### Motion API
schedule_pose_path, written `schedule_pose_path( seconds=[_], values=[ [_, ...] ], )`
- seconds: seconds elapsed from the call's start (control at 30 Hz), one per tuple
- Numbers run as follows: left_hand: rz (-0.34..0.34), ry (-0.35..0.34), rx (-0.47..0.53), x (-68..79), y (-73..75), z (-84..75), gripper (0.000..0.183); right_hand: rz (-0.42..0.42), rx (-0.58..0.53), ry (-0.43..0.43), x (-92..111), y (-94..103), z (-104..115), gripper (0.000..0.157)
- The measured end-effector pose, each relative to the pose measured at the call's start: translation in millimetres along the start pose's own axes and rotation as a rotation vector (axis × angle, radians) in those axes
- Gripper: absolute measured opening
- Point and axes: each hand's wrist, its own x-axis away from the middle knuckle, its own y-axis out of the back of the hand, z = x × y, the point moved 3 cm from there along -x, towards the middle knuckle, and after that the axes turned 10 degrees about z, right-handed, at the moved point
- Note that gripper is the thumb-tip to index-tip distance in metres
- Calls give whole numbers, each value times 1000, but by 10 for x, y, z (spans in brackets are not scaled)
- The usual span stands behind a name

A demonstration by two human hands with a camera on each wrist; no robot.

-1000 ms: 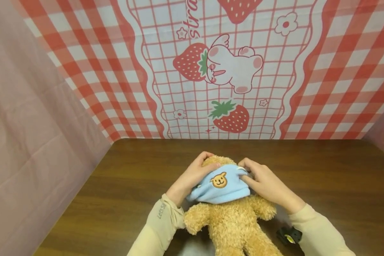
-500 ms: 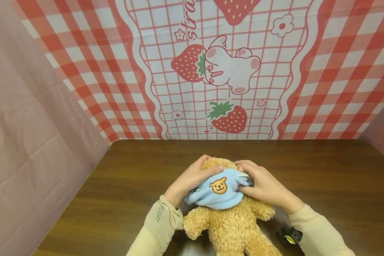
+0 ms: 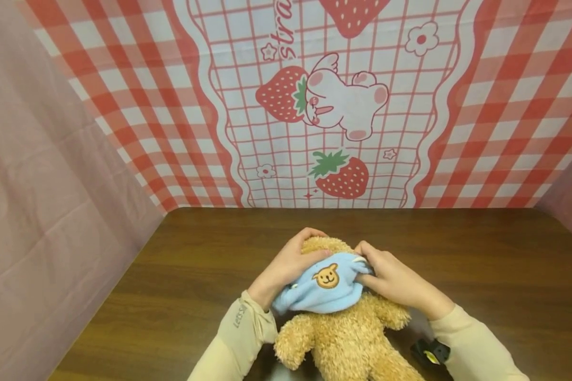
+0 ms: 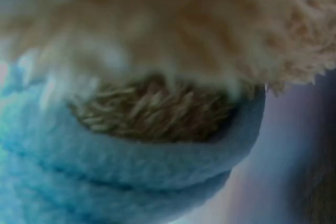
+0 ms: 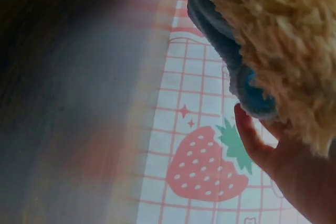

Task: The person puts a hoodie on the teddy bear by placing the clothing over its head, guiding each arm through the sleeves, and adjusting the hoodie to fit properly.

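Crosswise, the blue garment lies over the head of a teddy bear and directly between the two hands, its long axis sloping from upper right to lower left, while the bear stretches along the counter with its crown at the far end and its legs towards the person. That angle between cloth and body looks like what any adjustment would hinge on. The right hand is at the garment's right end, its grip narrow, thumb and finger pinching the cloth beside a pale trim. The left hand curls round the other side of the head (furry crown under the fingers, thumb across the cloth's upper edge), so its grip holds bear and fabric together. Neither hand is clearly nearer: both touch the cloth, though its lower left corner hangs free beside the left wrist.
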Motion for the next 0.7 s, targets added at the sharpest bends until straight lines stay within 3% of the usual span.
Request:
schedule_pose_path(
  seconds=[0.13,0.2,0.3,0.43,0.53,0.7],
  values=[
    [-5,-64,3,-21,-25,-49,32,-76,191,-42,7,27,16,25],
    [-13,-81,10,-26,-41,-67,32,-110,235,-60,9,39,16,28],
    [-36,-99,33,-32,-42,-64,33,-120,220,-74,5,50,10,27],
    [-65,-77,35,-39,-13,-50,36,-32,118,-97,13,59,-4,21],
    [-67,-37,46,-31,-2,-38,36,8,117,-88,37,113,69,23],
    [-42,-29,76,-47,-22,-21,32,-58,96,9,77,220,323,40]
  ],
)
